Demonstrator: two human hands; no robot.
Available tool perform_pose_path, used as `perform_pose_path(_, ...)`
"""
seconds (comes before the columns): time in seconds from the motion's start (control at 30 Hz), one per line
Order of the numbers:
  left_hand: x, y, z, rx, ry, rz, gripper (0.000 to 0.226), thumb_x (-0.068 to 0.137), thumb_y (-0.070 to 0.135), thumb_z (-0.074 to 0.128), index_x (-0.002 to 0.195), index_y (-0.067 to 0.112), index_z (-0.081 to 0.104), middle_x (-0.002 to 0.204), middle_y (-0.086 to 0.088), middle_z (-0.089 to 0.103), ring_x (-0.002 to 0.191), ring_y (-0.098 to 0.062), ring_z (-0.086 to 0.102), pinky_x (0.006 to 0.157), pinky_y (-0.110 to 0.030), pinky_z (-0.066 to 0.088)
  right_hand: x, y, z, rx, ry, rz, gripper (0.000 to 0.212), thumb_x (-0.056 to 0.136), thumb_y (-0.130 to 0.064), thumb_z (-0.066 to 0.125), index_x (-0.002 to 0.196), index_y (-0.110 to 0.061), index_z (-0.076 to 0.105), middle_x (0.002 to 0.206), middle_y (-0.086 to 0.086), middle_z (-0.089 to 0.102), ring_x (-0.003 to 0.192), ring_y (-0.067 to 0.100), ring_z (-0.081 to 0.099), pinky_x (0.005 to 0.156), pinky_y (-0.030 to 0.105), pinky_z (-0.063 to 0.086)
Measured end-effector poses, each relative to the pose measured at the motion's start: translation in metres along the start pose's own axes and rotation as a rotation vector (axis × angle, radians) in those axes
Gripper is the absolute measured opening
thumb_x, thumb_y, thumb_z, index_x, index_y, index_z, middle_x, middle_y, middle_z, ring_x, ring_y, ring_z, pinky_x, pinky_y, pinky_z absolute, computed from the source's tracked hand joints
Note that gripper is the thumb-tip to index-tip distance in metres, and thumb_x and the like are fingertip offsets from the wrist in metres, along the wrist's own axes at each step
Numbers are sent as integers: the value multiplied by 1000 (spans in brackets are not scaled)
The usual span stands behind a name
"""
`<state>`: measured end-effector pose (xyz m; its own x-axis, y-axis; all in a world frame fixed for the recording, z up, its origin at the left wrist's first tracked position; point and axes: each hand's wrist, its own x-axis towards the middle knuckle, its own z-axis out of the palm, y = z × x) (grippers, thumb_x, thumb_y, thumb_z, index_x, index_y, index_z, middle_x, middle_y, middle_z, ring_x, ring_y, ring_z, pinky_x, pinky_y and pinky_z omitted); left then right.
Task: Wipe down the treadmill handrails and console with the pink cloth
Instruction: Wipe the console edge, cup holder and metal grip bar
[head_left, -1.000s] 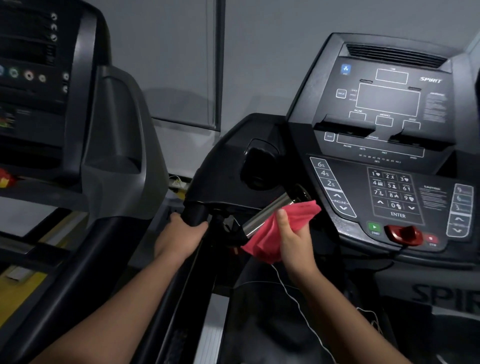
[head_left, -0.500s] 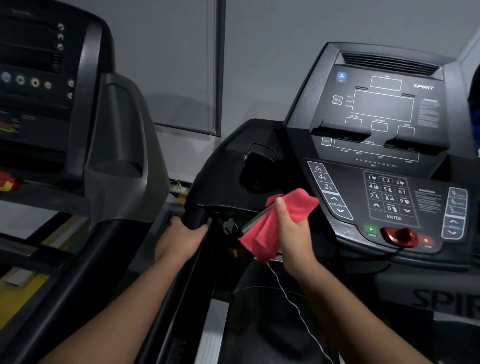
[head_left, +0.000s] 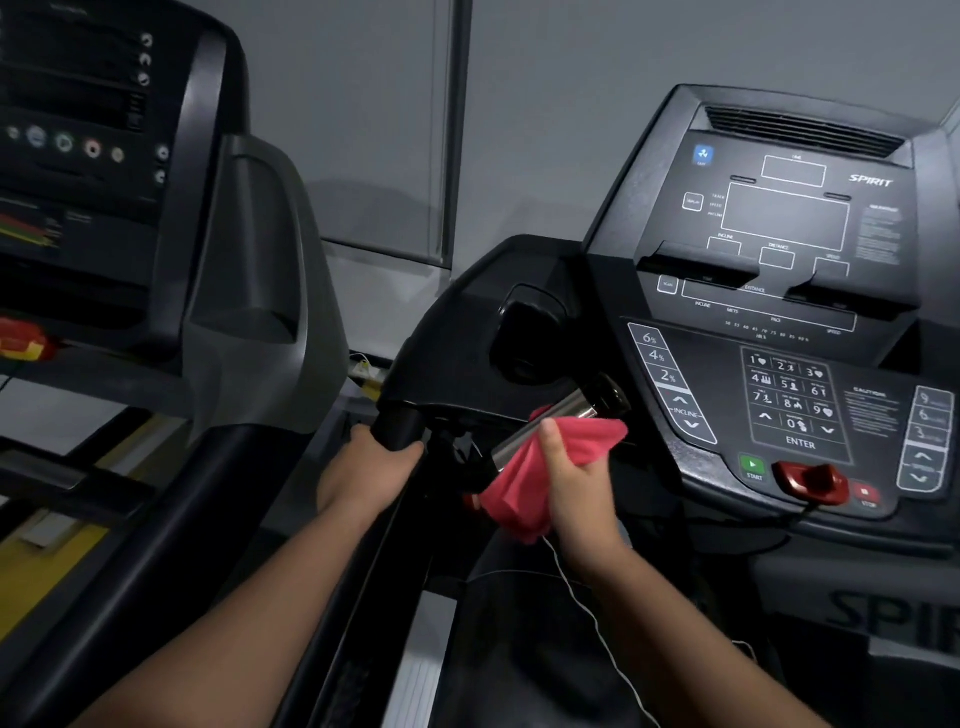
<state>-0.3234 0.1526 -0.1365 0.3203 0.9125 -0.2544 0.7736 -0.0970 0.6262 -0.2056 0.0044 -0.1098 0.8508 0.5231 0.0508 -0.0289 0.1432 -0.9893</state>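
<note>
1. Right now the pink cloth (head_left: 514, 499) is bunched over the lower end of the short metal grip bar (head_left: 563, 413), which sticks out below the left side of the console (head_left: 779, 322). The upper end of the bar shows bare and shiny above the cloth.
2. On the right hand (head_left: 582, 493), the thumb presses the cloth from above. The other fingers are hidden under the fabric, and they seem to be clamped on cloth and bar together.
3. On the left hand (head_left: 363, 475), the fingers are wrapped round the black side handrail (head_left: 397, 428) just below its joint with the console housing. This hand holds no cloth and looks like a brace.
4. Judging by this, the job is at the handrail stage, with the metal bar being wiped.
5. The cloth is well apart from the console keypad, the display and the red safety key (head_left: 810, 480), so the console probably remains to be done.
6. Whether the black handrail has been wiped cannot be told, and the right-side rail is out of view.
</note>
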Motion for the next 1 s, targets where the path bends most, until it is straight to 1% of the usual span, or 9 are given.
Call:
perform_pose_path(0.13, 1, 0, 1, 9, 2, -3, 58, 83, 53, 56, 123, 14, 42, 88, 1, 53, 68, -17, 50, 54, -28, 36, 22, -15, -4, 145, 119, 17, 11, 90, -24, 62, 97, -19, 56, 89, -1, 65, 82, 10, 63, 84, 27, 52)
perform_pose_path(0.37, 3, -1, 4, 31, 23, -6, 60, 83, 53, 55, 125, 13, 41, 85, 1, 53, 64, -16, 47, 53, -28, 35, 9, -1, 4, 53, 92, 28, 17, 89, -20, 64, 100, -18, 52, 90, -3, 63, 78, 1, 62, 75, 14, 50)
perform_pose_path(0.47, 4, -2, 4, 23, 21, 2, 59, 83, 53, 55, 126, 14, 42, 80, 4, 51, 63, -14, 48, 54, -27, 36, 14, -8, -4, 62, 135, 27, 42, 80, -19, 73, 113, -9, 49, 98, 3, 64, 86, 8, 64, 82, 26, 51)
perform_pose_path(0.53, 4, -2, 4, 21, 15, 3, 60, 83, 54, 55, 126, 15, 42, 86, 2, 54, 68, -17, 50, 57, -29, 38, 23, -20, -12, -8, 216, -77, 54, 76, -18, 78, 116, -14, 42, 105, 5, 61, 92, 14, 61, 87, 29, 50)
perform_pose_path(0.63, 4, -1, 3, 31, 9, -1, 61, 82, 55, 55, 125, 14, 41, 93, -1, 56, 75, -22, 52, 63, -31, 41, 42, -40, -19, -433, 140, -345, 32, 77, -20, 73, 100, -23, 51, 99, 6, 60, 90, 22, 59, 85, 40, 49)
perform_pose_path(0.7, 5, -1, 4, 29, 7, -1, 61, 81, 55, 56, 125, 14, 41, 95, -2, 57, 77, -23, 54, 64, -31, 43, 50, -50, -23, -885, 21, -478, 18, 78, -22, 65, 93, -14, 60, 93, 11, 61, 87, 32, 57, 78, 42, 47)
perform_pose_path(0.77, 5, -1, 4, 29, 7, -1, 60, 81, 55, 56, 123, 14, 41, 95, -2, 58, 78, -24, 55, 63, -31, 43, 51, -58, -24, -1206, -76, -597, 25, 80, -26, 63, 95, -6, 61, 95, 16, 59, 90, 37, 53, 75, 41, 43)
perform_pose_path(0.9, 5, -2, 4, 29, 7, 3, 59, 80, 55, 55, 121, 15, 41, 95, -4, 59, 80, -25, 57, 66, -32, 45, 47, -72, -11, -1666, -201, -720, 41, 85, -45, 54, 102, -9, 63, 102, 12, 60, 98, 34, 52, 80, 38, 40)
perform_pose_path(1.0, 6, -3, 5, 32, 4, 6, 60, 80, 56, 55, 121, 15, 42, 96, -4, 60, 81, -26, 58, 66, -32, 46, 43, -63, 3, -1863, -224, -864, 45, 63, -55, 73, 69, -10, 69, 70, 9, 64, 71, 29, 60, 75, 37, 48)
